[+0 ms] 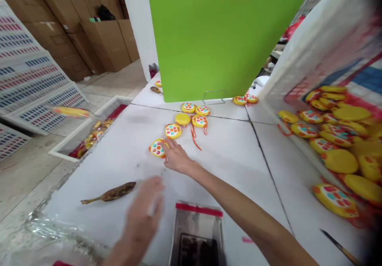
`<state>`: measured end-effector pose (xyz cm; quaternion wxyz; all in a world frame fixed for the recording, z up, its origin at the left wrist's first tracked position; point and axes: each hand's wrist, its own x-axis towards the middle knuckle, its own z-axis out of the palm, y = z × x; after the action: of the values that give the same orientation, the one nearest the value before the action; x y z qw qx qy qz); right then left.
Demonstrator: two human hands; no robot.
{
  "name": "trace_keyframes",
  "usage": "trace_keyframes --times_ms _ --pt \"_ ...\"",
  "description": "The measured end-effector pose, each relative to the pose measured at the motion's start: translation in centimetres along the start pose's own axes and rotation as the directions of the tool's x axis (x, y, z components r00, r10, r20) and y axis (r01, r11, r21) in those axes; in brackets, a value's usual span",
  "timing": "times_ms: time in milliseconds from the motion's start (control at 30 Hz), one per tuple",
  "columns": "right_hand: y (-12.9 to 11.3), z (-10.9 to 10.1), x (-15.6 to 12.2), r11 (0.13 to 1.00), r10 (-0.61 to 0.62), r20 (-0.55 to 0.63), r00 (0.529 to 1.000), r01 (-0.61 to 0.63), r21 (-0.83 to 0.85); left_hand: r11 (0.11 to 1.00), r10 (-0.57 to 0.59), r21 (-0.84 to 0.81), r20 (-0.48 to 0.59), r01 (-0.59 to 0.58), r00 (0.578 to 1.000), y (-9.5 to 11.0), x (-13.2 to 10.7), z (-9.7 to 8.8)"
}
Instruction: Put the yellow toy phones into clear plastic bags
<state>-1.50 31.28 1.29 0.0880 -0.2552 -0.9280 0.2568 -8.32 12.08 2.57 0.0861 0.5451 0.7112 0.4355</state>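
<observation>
R hand (178,157) is out over the white counter (227,154), fingers part-spread at the right edge of a yellow dotted toy (156,148). Contact looks likely; can't tell if it has a firm grip. Toy lies flat, dots up, nearest of a loose cluster. L hand (142,214) is blurred, lower & closer to camera, half open w/ gap b/w thumb & fingers, nothing visible in it.

Just beyond the toy: another dotted toy (173,131), then a plain-yellow-side-up one (182,119) & a toy w/ orange cords (199,121) trailing twd camera. Two more sit behind, near the green panel (215,39).

Dark, spotted banana (117,192) lies left of L hand, apart from it. Clear pkg w/ red strip (199,209) sits b/w the forearms at bottom; dark contents unclear. Far R: lg bin (307,47) w/ many yellow toys, knife (334,240) near bottom R corner. Floor L: white crate (64,154) w/ shiny wrapped items.
</observation>
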Motion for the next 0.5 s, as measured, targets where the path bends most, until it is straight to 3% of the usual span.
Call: trace_keyframes --times_ms 33,67,133,200,367,500 --pt "-0.5 0.5 1.3 1.0 -0.017 0.01 1.0 0.017 -0.022 0.97 0.233 0.052 0.082 -0.238 0.969 0.2 -1.7 2.7" --pt "-0.9 1.0 2.2 0.999 -0.029 0.015 0.999 0.029 -0.04 0.931 0.337 0.077 0.194 -0.357 0.921 0.3 -3.3 5.2" --pt "-1.1 1.7 3.1 0.997 -0.044 0.012 0.999 0.045 -0.061 0.895 0.367 0.126 0.337 -0.428 0.867 0.3 -5.9 9.2" --pt "-0.6 1.7 2.6 0.997 -0.059 0.003 0.998 0.059 -0.057 0.866 0.399 0.136 0.391 -0.48 0.83 0.1 -7.3 11.2" --pt "1.6 0.5 -3.9 0.998 -0.051 -0.019 0.998 0.052 0.019 0.865 0.376 0.135 0.462 -0.483 0.803 -0.2 -7.7 11.5" --pt "2.0 -0.1 -10.5 0.978 0.016 -0.147 0.989 0.015 0.206 0.889 0.318 0.142 0.493 -0.436 0.81 0.4 -7.7 11.7"
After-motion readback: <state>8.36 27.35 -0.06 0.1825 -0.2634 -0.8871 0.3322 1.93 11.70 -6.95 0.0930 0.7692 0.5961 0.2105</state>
